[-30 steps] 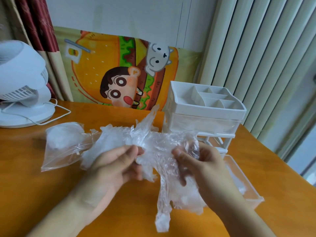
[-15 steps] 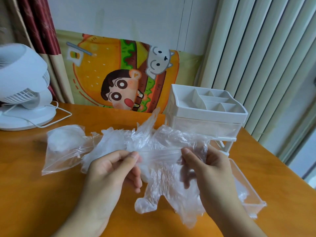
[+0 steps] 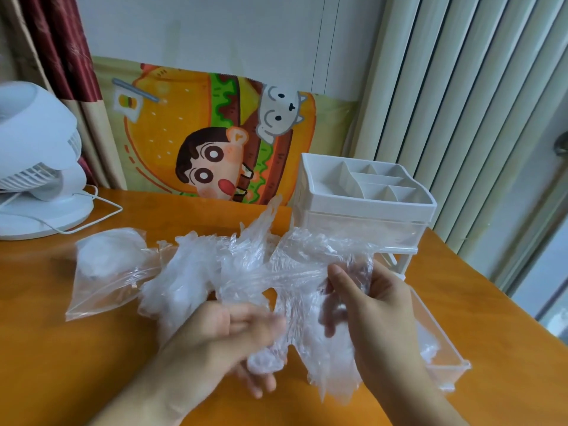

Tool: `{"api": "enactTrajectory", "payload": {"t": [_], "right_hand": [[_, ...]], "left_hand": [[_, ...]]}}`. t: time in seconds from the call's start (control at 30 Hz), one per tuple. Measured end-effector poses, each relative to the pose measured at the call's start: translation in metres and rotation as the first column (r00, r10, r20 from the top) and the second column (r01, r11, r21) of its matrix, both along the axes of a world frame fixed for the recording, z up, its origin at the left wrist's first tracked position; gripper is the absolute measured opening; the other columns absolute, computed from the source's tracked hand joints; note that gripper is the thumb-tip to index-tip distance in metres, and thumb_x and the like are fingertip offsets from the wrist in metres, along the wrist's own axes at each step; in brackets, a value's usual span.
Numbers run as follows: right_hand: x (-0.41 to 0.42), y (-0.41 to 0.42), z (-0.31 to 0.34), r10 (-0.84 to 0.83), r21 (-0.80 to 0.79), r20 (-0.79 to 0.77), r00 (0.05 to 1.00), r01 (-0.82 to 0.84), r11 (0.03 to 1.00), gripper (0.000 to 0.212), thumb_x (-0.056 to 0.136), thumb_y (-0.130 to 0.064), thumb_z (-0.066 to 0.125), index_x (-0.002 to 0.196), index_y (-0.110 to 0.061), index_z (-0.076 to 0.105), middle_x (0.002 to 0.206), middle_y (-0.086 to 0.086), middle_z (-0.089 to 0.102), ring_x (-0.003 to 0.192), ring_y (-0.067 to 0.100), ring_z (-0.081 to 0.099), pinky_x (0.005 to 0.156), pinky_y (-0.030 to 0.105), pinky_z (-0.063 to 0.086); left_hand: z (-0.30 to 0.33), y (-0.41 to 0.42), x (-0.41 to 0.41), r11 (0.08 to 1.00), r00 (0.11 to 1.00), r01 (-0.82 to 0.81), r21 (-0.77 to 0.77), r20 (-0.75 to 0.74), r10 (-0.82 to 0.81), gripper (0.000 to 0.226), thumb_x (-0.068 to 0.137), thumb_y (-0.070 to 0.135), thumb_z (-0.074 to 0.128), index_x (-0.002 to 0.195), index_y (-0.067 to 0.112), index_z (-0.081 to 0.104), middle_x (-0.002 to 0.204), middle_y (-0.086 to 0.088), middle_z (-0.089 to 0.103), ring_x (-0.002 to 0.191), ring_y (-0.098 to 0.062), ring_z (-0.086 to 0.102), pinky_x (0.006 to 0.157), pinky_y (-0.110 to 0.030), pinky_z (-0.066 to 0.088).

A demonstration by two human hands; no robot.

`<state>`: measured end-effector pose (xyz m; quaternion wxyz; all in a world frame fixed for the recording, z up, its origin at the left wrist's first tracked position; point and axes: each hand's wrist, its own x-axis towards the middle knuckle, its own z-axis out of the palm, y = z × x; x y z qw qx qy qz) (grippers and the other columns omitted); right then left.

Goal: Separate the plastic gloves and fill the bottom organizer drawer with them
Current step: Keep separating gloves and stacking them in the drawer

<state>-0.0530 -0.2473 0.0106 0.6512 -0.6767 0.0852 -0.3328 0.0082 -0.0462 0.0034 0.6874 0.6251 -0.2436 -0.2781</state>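
Observation:
A crumpled bunch of clear plastic gloves [image 3: 246, 265] hangs above the orange table between my hands. My right hand [image 3: 372, 305] pinches a stretched glove near its top, thumb in front of the film. My left hand [image 3: 233, 333] is lower, blurred, its fingers gripping the bottom of a glove. Behind my right hand stands the white organizer [image 3: 365, 207]. Its clear bottom drawer [image 3: 442, 348] is pulled out to the right, with some plastic film inside.
A clear zip bag [image 3: 104, 272] with more gloves lies at the left on the orange table [image 3: 46, 348]. A white desk fan [image 3: 33, 161] and its cable stand at the far left. A cartoon burger cushion [image 3: 215, 139] leans against the wall.
My left hand has dropped lower and toward me, pulling on the glove's bottom. My right hand stays at the top, so the film is stretched between them.

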Motion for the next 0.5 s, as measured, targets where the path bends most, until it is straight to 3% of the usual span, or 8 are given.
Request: {"api": "enactTrajectory", "payload": {"t": [0.1, 0.3, 0.4, 0.5], "right_hand": [[-0.001, -0.002, 0.002, -0.055, -0.005, 0.013, 0.998, 0.055, 0.998, 0.020, 0.101, -0.003, 0.065, 0.081, 0.003, 0.064, 0.069, 0.016, 0.067, 0.044, 0.036, 0.058, 0.044, 0.036, 0.046], [-0.002, -0.014, 0.006, -0.123, 0.087, 0.034, 0.992, 0.120, 0.989, 0.015, 0.101, -0.002, 0.065, 0.088, 0.005, 0.066, 0.072, 0.019, 0.068, 0.046, 0.033, 0.059, 0.043, 0.033, 0.046], [-0.002, -0.015, 0.007, -0.110, 0.120, 0.036, 0.993, 0.105, 0.987, 0.013, 0.100, -0.002, 0.065, 0.090, 0.006, 0.066, 0.074, 0.020, 0.068, 0.047, 0.032, 0.059, 0.042, 0.033, 0.045], [-0.003, -0.010, 0.005, -0.023, 0.134, 0.051, 0.998, 0.016, 0.991, 0.013, 0.100, -0.001, 0.065, 0.090, 0.007, 0.064, 0.076, 0.021, 0.068, 0.049, 0.035, 0.059, 0.042, 0.033, 0.046]], "left_hand": [[-0.001, 0.000, 0.003, 0.995, 0.996, 0.080, 0.053, 0.039, -0.082, 0.024, 0.078, 0.023, 0.084, 0.086, 0.001, 0.076, 0.078, -0.027, 0.071, 0.062, -0.033, 0.064, 0.059, -0.039, 0.055], [0.000, 0.009, 0.015, 0.976, 0.980, 0.135, 0.170, 0.121, -0.157, 0.009, 0.086, 0.008, 0.082, 0.095, 0.009, 0.079, 0.091, -0.022, 0.077, 0.078, -0.034, 0.074, 0.070, -0.038, 0.061], [0.000, 0.015, 0.019, 0.936, 0.961, 0.196, 0.292, 0.131, -0.242, 0.032, 0.081, 0.016, 0.088, 0.110, 0.015, 0.075, 0.102, -0.013, 0.079, 0.095, -0.030, 0.077, 0.086, -0.035, 0.060], [-0.005, 0.014, 0.019, 0.978, 0.986, 0.101, 0.183, 0.112, -0.123, 0.069, 0.066, 0.049, 0.093, 0.127, 0.026, 0.070, 0.111, -0.003, 0.078, 0.110, -0.021, 0.073, 0.099, -0.039, 0.055]]}}
